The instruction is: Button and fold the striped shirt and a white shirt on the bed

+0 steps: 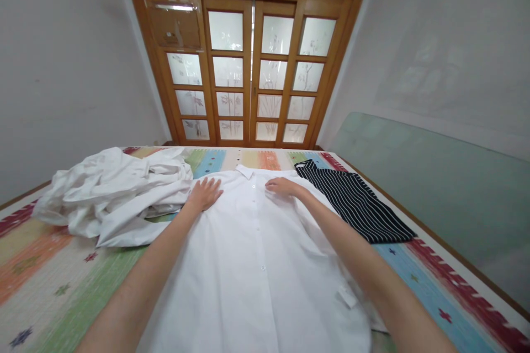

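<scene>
Under both hands, the white button-up shirt [236, 259] lies spread front-up, seemingly buttoned but with creases remaining, the left hand [205, 194] flat, fingers extended, the right hand [281, 186] bent, its grip unclear, beside the striped garment [356, 198].

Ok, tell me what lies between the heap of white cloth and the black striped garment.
In the head view, a white buttoned shirt lies spread between the heap of white cloth and the black striped garment.
</scene>
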Demonstrator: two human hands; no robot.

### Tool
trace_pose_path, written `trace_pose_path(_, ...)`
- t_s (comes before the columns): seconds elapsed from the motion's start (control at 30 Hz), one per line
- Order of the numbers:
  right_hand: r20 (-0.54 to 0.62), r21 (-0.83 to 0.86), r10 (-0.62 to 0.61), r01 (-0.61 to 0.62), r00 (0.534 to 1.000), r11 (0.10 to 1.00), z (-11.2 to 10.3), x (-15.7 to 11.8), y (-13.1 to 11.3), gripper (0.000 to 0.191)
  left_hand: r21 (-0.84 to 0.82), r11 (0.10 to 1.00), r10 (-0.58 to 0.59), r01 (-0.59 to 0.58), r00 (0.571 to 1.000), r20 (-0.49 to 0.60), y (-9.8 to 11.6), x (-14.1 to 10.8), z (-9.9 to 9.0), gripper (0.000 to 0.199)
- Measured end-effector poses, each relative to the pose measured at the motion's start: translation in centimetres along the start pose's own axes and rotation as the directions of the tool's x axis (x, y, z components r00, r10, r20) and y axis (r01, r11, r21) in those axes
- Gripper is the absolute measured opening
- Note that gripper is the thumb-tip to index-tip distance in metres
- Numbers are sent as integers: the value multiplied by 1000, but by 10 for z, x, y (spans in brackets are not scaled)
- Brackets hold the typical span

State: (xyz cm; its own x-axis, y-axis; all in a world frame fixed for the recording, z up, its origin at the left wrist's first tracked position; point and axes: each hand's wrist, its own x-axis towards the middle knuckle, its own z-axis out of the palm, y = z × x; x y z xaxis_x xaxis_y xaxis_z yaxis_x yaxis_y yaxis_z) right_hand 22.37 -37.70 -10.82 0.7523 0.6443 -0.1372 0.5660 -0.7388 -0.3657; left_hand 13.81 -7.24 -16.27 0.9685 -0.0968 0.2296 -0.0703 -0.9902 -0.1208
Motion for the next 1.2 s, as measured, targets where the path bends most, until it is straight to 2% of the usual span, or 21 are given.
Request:
trace_pose_path(0.03,-43,-13,-5,4,999,1000,-6,-16,10,33,14,999,46,-46,998,-39,2,-1,-3,44)
trace_pose_path(0.1,-245,-96,-13,-10,969,995,-14,-53,33,27,46,992,118,-115,991,-70,7,-3,-8,37)
trace_pose_path(0.17,-418,-148,97,-173,903,974,-15,-92,56,22,86,984,164,-158,984,-65,11,-6,-13,32)
trace_pose_path(0.2,-451,-148,178,-270,874,951,-13,-112,67,19,102,980,178,-171,982,-64,13,-8,-15,30)
trace_pose_path(0.27,-403,-122,312,-388,860,913,-6,-150,83,19,115,978,182,-173,980,-76,17,-11,-18,27)
trace_pose_path(0.33,-295,-84,411,-452,862,888,4,-180,93,26,98,985,155,-144,982,-107,21,-13,-20,25)
trace_pose_path(0.4,-227,-72,444,-470,867,880,12,-201,96,31,49,994,106,-99,983,-150,25,-13,-22,23)
trace_pose_path(0.47,-191,-72,451,-470,872,879,14,-210,92,27,-27,998,46,-52,980,-193,32,-12,-24,21)
trace_pose_path(0.57,-156,-49,411,-422,898,905,8,-209,75,12,-149,987,15,-51,973,-232,49,-6,-30,19)
trace_pose_path(0.63,-188,-28,329,-340,925,940,3,-204,56,8,-254,963,21,-86,968,-250,66,-1,-36,18)
trace_pose_path(0.7,-240,-22,196,-207,951,978,2,-199,31,15,-390,913,11,-115,966,-258,88,4,-44,17)
trace_pose_path(0.73,-230,-18,113,-120,967,993,4,-198,17,19,-466,876,3,-125,967,-253,100,7,-49,17)
trace_pose_path(0.8,-171,-16,-33,31,985,999,12,-196,-13,29,-611,779,3,-140,976,-220,126,12,-57,18)
trace_pose_path(0.9,-5,-20,-164,163,987,986,30,-195,-55,46,-739,662,22,-121,990,-142,162,20,-65,25)
trace_pose_path(0.97,123,3,-246,247,961,969,39,-194,-80,55,-729,677,52,-98,995,-85,181,23,-66,37)
trace_pose_path(1.07,225,44,-298,296,927,954,48,-195,-107,54,-594,801,66,-74,997,-36,200,25,-61,51)
trace_pose_path(1.13,173,109,-313,298,934,948,51,-199,-115,47,-535,844,37,-45,999,-25,204,26,-55,40)
trace_pose_path(1.2,34,142,-265,258,964,956,53,-206,-112,40,-540,841,-6,-7,1000,-22,202,27,-49,23)
